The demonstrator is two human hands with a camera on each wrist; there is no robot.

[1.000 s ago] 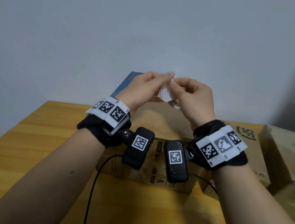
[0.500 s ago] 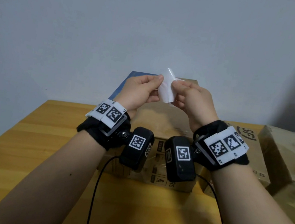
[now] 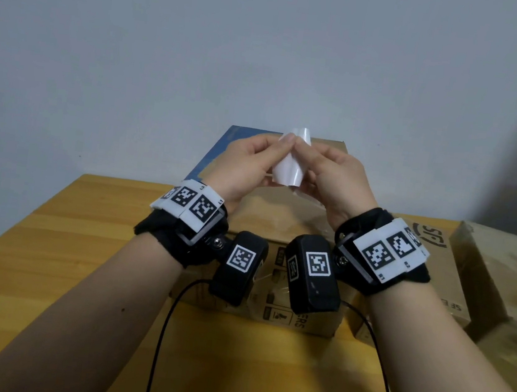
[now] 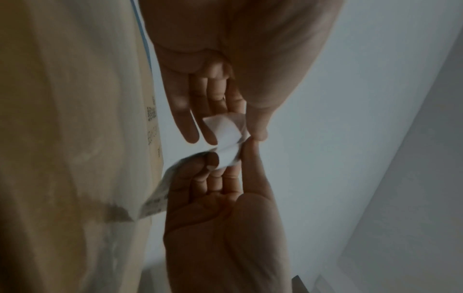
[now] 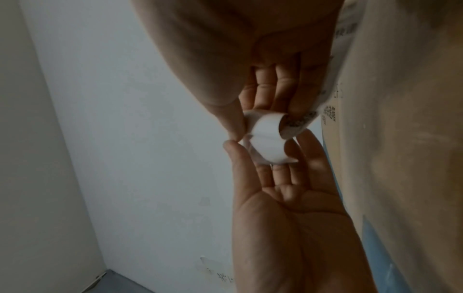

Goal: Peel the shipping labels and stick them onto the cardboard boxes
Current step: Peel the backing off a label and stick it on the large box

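You hold a small white label [image 3: 289, 164] curled and upright in the air, above the brown cardboard box [image 3: 267, 219] on the table. Two more brown boxes [image 3: 439, 250] lie just to the right of it.

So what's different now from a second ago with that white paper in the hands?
The white label has been drawn out between the hands and now stands taller, curled, where a second ago only a scrap showed. The left hand and right hand pinch it throughout. The cardboard box and wooden table have not moved.
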